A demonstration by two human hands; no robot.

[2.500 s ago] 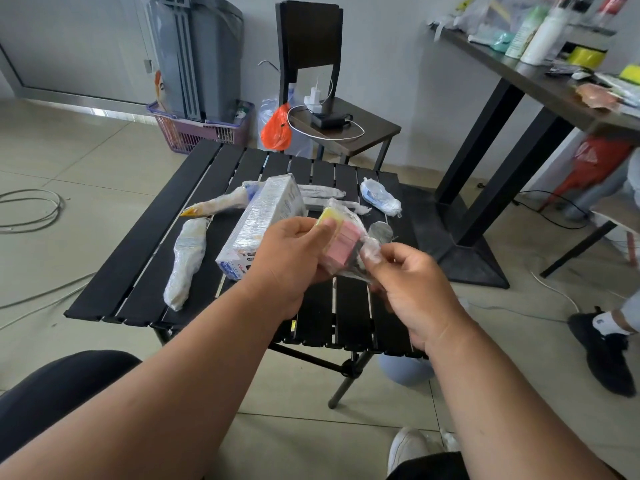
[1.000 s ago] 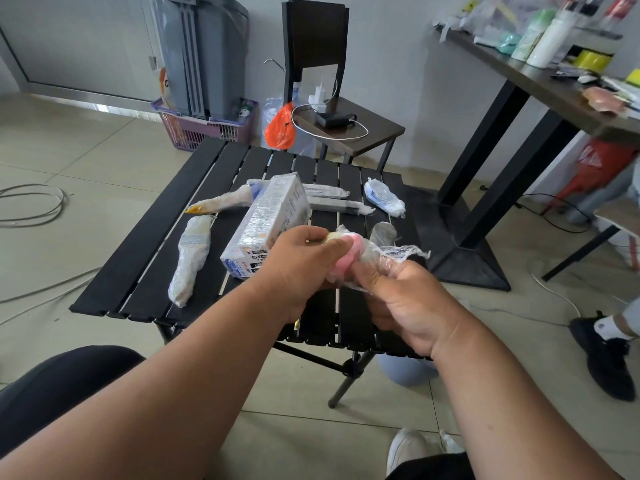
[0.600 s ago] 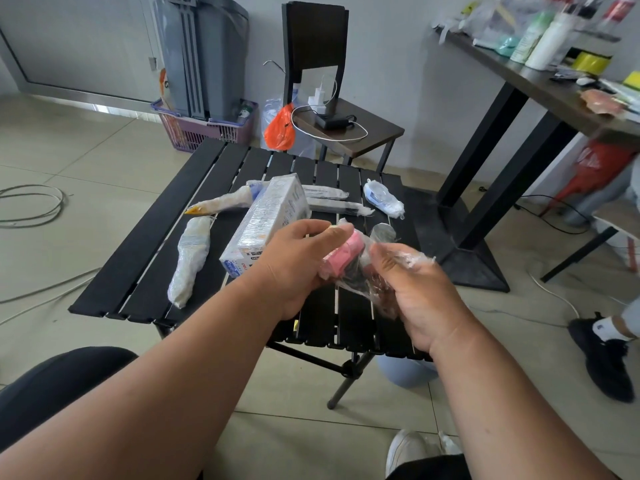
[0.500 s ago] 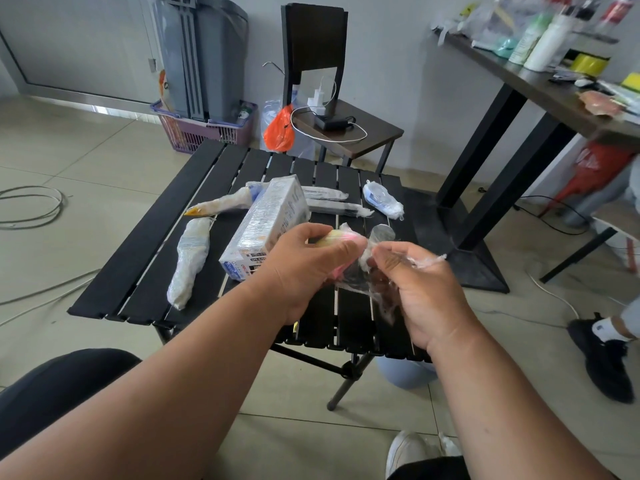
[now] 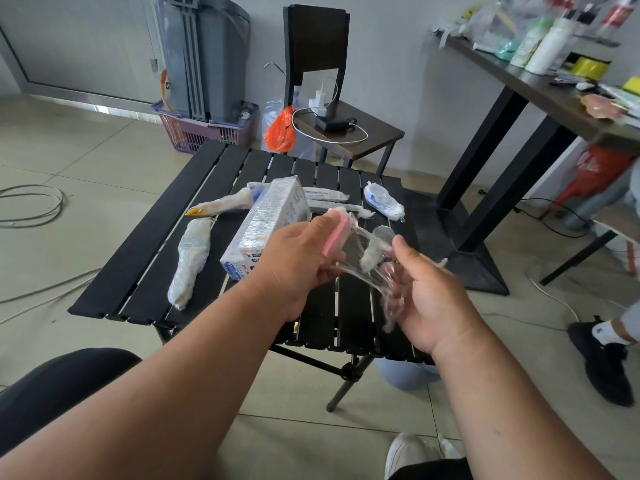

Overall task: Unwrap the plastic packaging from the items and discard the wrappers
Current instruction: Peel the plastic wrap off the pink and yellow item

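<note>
Black slatted counter [image 5: 194, 216] fills the middle of the view, and both hands are up over its near half. Biggest item on it is the film-wrapped box [image 5: 266, 221], lying at about 10 o'clock from the hands, its near end hidden behind the left hand. Further out at 9 o'clock lies a wrapped bundle [image 5: 192, 263], and beyond it at 11 o'clock a long wrapped piece with a yellow tip [image 5: 221, 205]. At 1 o'clock sits a small wrapped packet [image 5: 382, 199] near the counter's far right edge.

Left hand [image 5: 296, 263] has its fingers curled round the pink block [image 5: 334, 233], held above the counter's centre, its top edge showing past the thumb. Right hand [image 5: 424, 294] sits at 4 o'clock from the block, palm up, fingers partly bent with the clear wrap [image 5: 372, 263] caught between them and the thumb. The wrap stretches in thin strands from the block across to the right hand and bunches on the palm
</note>
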